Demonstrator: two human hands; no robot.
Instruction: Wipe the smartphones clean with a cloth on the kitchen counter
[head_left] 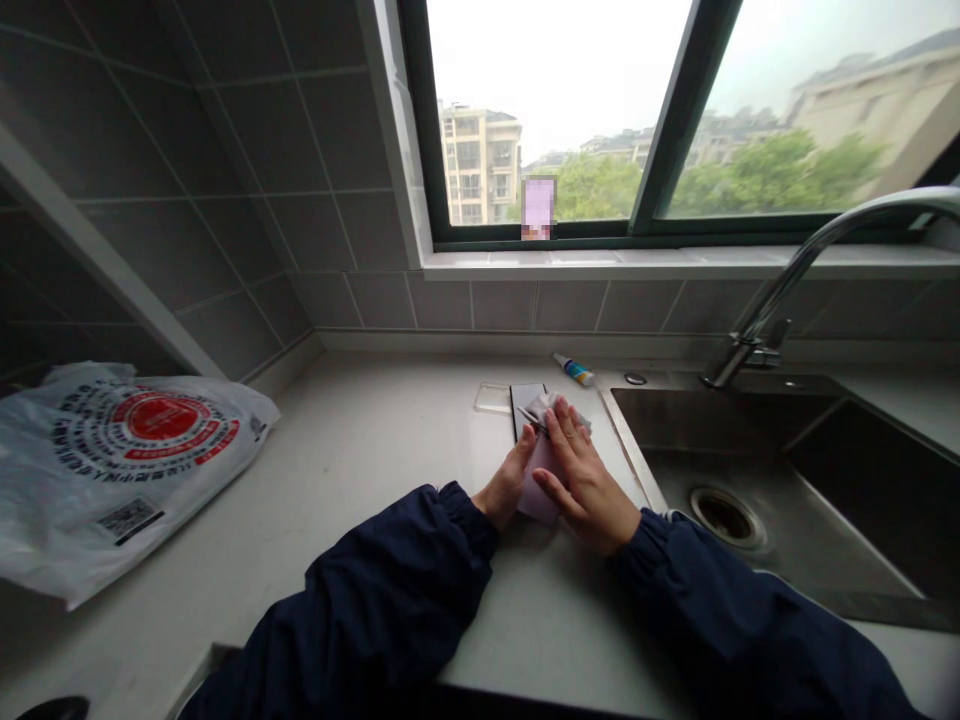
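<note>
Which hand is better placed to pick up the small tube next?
Right, probably: the right hand lies on the crumpled tissue atop the black phone, its fingertips nearest the small tube. The left hand sits lower, further from it.

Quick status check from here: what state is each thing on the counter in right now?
Left hand: against the lilac sheet's edge.
Right hand: fingers spread over the wipe.
Black phone: flat on the counter, partly covered.
Crumpled white wipe: bunched on the phone.
Lilac sheet: flat, under the hands.
Clear plastic piece: flat, beside the phone.
Small tube: lying on its side.
Printed plastic bag: lying crumpled.
Faucet: no water visible.
</note>
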